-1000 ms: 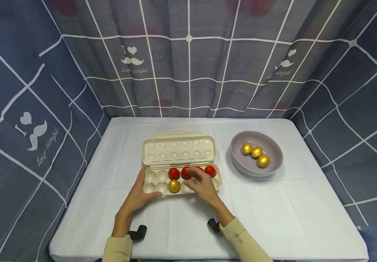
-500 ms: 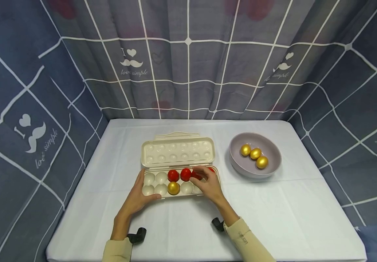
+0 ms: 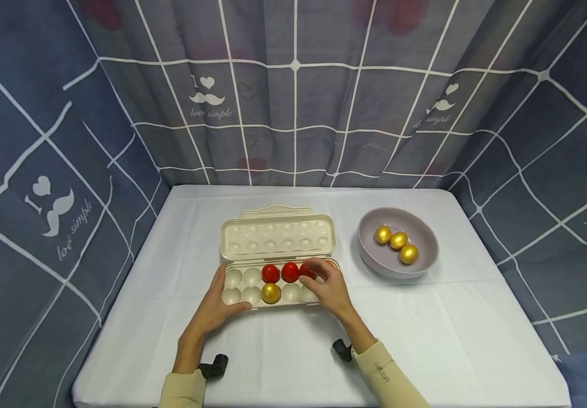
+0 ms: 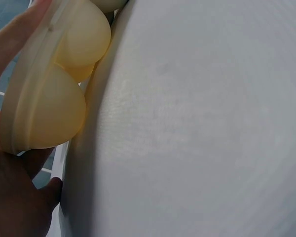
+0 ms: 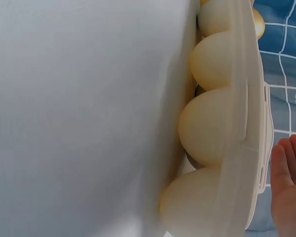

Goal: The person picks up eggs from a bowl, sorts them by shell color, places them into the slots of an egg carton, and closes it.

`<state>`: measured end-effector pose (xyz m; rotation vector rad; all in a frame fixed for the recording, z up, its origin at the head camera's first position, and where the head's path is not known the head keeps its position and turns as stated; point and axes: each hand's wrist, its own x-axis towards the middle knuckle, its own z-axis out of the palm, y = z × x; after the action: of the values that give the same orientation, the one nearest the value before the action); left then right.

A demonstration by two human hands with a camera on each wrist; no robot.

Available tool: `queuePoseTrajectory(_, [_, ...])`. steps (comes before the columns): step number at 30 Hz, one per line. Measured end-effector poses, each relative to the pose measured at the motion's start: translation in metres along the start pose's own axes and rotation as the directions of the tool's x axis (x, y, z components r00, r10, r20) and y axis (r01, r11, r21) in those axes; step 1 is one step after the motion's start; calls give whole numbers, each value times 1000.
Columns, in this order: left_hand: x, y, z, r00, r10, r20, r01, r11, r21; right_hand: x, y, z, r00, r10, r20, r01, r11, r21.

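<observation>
We take the cream egg carton [image 3: 278, 271] as our landmark; it lies open on the white table [image 3: 426, 334], its lid folded back toward the curtain. Our left hand [image 3: 216, 306] grips the carton's left front corner, thumb lying along the front rim and fingers curled round the end wall, as the left wrist view confirms [image 4: 10, 197]. Our right hand [image 3: 326, 286] rests over the carton's right end, fingers loosely bent above the back-row cups; we cannot tell whether they pinch the red egg [image 3: 307, 271] just under the fingertips. Two more red eggs [image 3: 280, 272] sit in the back row left of that hand, and a gold egg [image 3: 270, 293] sits in the front row below them. To the carton's right, well apart, a grey bowl [image 3: 375, 258] holds three gold eggs [image 3: 397, 240].
</observation>
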<state>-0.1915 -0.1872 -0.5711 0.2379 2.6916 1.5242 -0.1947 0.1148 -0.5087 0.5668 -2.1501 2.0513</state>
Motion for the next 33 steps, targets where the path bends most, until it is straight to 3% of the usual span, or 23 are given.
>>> queuePoseTrajectory(7, [1,-1,1,1000,-1,6,1,1000,10,2,-3,-8,999,43,-22,-43,999,-11])
queuePoseTrajectory(22, [2,-2,0,1000,4,-2,-4,1000,11,5,-10,-24,995,20,-96,-20,1000,5])
queuePoseTrajectory(33, [2,-2,-1,1000,4,-1,-4,1000,11,8,-8,-60,988,-1,-154,-6,999,-46])
